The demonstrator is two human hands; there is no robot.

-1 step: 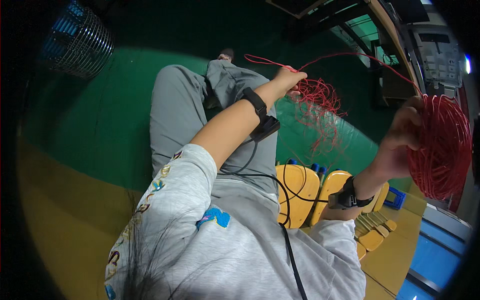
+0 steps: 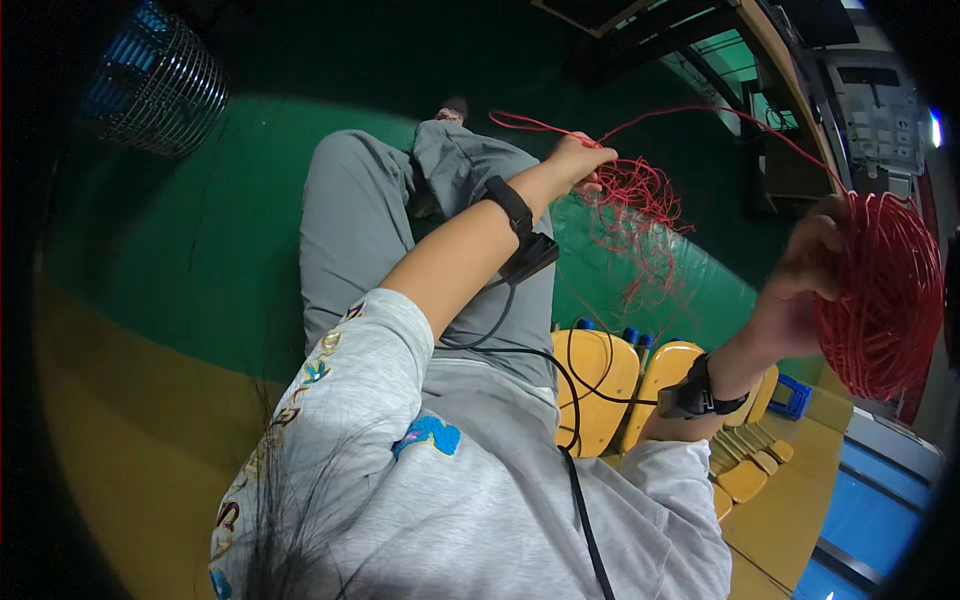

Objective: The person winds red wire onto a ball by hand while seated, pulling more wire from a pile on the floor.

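Observation:
My left hand (image 2: 582, 158) is closed on red cord above my grey-trousered knee, with a tangled mass of red cord (image 2: 640, 200) hanging just right of it and a loop reaching out to the left. At the right, my right hand (image 2: 805, 280) grips a thick coil of red cord (image 2: 882, 295). A single strand arches between the two hands. Both forearms wear black straps with small devices (image 2: 525, 258), and black cables run from them across my lap.
A wire basket (image 2: 175, 85) stands on the green floor (image 2: 200, 250) at upper left. Yellow seats (image 2: 595, 390) sit beside me at lower right, near a blue plastic item (image 2: 792, 397). A desk-like dark frame (image 2: 755, 60) stands at upper right, with blue panels (image 2: 870, 500) farther down.

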